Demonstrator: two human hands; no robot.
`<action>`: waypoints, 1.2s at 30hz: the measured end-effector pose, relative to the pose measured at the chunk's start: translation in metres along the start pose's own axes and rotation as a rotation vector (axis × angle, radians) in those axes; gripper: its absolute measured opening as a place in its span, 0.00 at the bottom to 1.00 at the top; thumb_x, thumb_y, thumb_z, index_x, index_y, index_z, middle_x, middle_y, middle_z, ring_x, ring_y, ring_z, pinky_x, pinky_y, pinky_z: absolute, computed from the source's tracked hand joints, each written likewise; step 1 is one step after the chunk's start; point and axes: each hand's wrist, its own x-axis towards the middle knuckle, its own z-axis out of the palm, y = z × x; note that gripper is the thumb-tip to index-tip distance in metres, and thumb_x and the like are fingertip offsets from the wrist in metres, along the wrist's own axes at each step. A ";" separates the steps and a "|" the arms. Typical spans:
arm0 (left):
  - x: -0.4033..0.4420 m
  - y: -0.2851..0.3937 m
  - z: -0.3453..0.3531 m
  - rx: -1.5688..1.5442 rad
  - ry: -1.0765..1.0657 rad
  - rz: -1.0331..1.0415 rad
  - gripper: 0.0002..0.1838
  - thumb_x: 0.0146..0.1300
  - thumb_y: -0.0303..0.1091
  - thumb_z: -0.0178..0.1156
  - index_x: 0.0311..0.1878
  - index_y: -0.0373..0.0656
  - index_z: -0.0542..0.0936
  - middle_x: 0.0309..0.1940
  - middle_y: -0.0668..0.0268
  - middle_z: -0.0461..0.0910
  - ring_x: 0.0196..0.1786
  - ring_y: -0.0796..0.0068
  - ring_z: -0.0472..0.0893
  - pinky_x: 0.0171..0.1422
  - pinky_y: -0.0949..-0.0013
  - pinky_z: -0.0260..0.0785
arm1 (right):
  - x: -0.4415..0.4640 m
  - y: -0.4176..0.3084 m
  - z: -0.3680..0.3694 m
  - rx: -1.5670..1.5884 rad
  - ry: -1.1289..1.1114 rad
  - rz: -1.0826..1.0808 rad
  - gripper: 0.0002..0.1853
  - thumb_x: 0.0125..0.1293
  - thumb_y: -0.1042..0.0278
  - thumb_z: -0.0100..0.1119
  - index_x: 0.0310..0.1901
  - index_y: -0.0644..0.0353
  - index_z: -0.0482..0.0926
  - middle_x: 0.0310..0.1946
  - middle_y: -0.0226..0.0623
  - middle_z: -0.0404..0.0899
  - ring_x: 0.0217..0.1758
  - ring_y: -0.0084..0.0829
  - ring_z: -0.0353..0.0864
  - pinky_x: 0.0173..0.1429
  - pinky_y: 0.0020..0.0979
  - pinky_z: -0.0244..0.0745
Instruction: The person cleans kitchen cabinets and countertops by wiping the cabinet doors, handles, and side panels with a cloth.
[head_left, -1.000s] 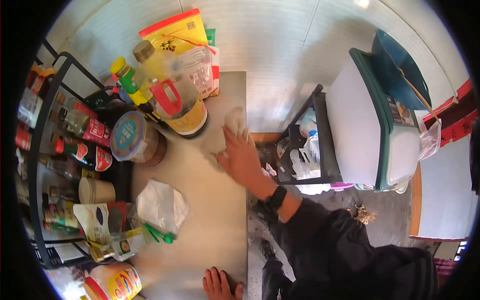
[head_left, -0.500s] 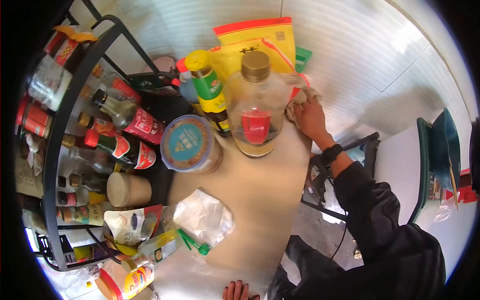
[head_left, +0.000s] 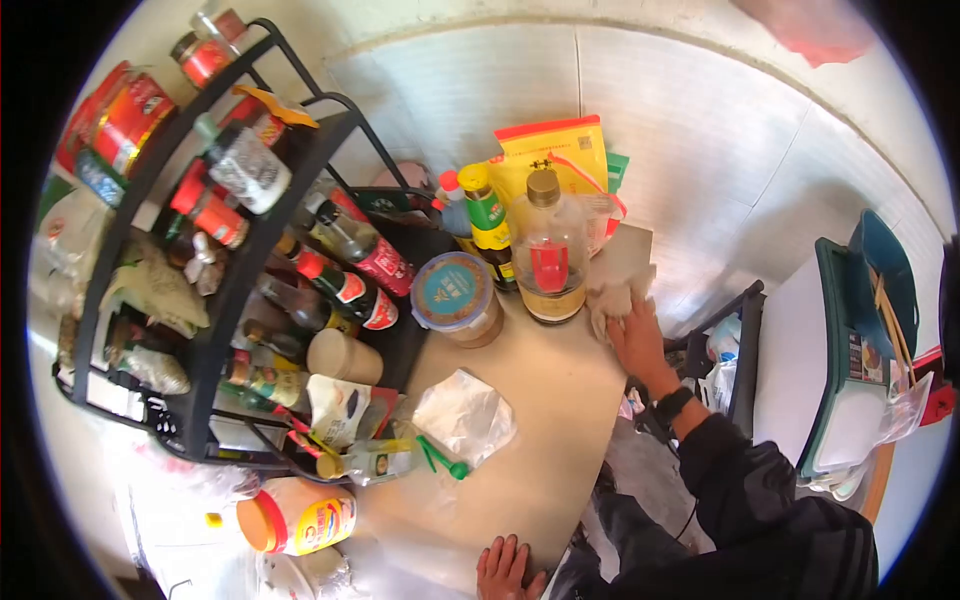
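My right hand presses a crumpled beige cloth onto the countertop, just right of a large clear jug with a brown cap and red handle. The fingers are bent over the cloth. At the counter's near edge my left hand lies flat with its fingers spread and nothing in them. Left of the jug stand a yellow-capped bottle and a round tub with a blue-labelled lid. A white plastic bag and a green plastic item lie mid-counter.
A black rack crowded with bottles and jars stands on the left. Yellow and red packets lean on the wall behind the jug. Beyond the counter's right edge are a black shelf and a white bin with a green rim.
My right hand has drawn the cloth back from the packets by the wall to the countertop beside the jug. The head view has shifted, showing more of the rack. My left hand stays near the counter edge.
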 end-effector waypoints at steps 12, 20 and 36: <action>-0.004 0.013 -0.019 -0.025 -0.032 -0.028 0.30 0.66 0.45 0.61 0.66 0.36 0.74 0.71 0.45 0.67 0.75 0.42 0.63 0.78 0.44 0.53 | -0.097 -0.079 -0.049 0.087 -0.225 -0.019 0.29 0.64 0.57 0.62 0.65 0.60 0.72 0.71 0.54 0.65 0.65 0.61 0.70 0.71 0.53 0.64; 0.002 0.007 0.004 0.037 0.102 -0.093 0.29 0.65 0.44 0.62 0.64 0.36 0.75 0.69 0.46 0.70 0.72 0.43 0.67 0.75 0.45 0.58 | 0.014 0.016 -0.008 -0.175 -0.109 -0.021 0.32 0.64 0.56 0.63 0.61 0.74 0.71 0.72 0.53 0.64 0.65 0.60 0.71 0.66 0.48 0.71; 0.031 0.013 -0.006 0.062 -0.025 -0.181 0.32 0.68 0.42 0.64 0.71 0.39 0.70 0.71 0.45 0.67 0.73 0.39 0.66 0.74 0.40 0.57 | 0.011 0.073 0.057 0.154 0.224 0.502 0.17 0.74 0.59 0.51 0.53 0.65 0.75 0.43 0.60 0.79 0.46 0.48 0.79 0.52 0.49 0.73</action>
